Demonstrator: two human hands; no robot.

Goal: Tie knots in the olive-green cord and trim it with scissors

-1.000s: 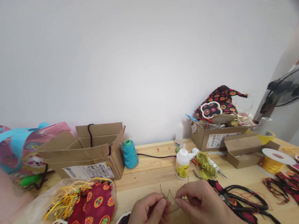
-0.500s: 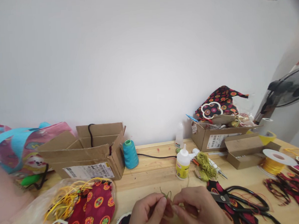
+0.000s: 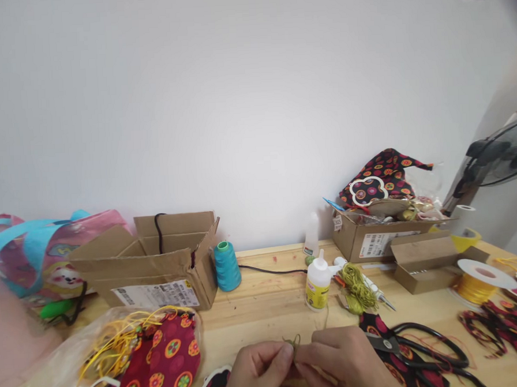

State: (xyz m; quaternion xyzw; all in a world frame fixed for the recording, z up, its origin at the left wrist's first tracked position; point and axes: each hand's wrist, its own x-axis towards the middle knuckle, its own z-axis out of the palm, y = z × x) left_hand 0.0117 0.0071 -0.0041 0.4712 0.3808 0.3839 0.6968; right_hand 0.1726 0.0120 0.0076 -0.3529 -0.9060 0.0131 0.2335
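A thin olive-green cord point(image 3: 296, 340) forms a small loop above my fingertips at the front of the table. My left hand point(image 3: 263, 369) pinches it between thumb and forefinger. Close against it, my right hand point(image 3: 340, 359) has its fingers closed on the same cord; the rest of the cord is hidden by my hands. Beside my left hand lies a white-rimmed patterned piece point(image 3: 215, 385), partly covered. Black-handled scissors point(image 3: 416, 347) rest on dark patterned fabric point(image 3: 373, 324) to the right. Beyond my hands stand a white glue bottle point(image 3: 317, 284) and a bundle of green cord point(image 3: 358, 289).
An open cardboard box point(image 3: 159, 274) and a teal thread cone point(image 3: 227, 267) stand at the back left. Red patterned fabric point(image 3: 172, 360) and yellow cords lie front left. At right are a filled box point(image 3: 373, 239), a small box point(image 3: 427, 265), a yellow spool point(image 3: 475, 286) and a fan point(image 3: 507, 151).
My hands have come closer together, with fingertips nearly touching at the cord. The cord's loop has shifted slightly right and lower. The whole view has moved a little.
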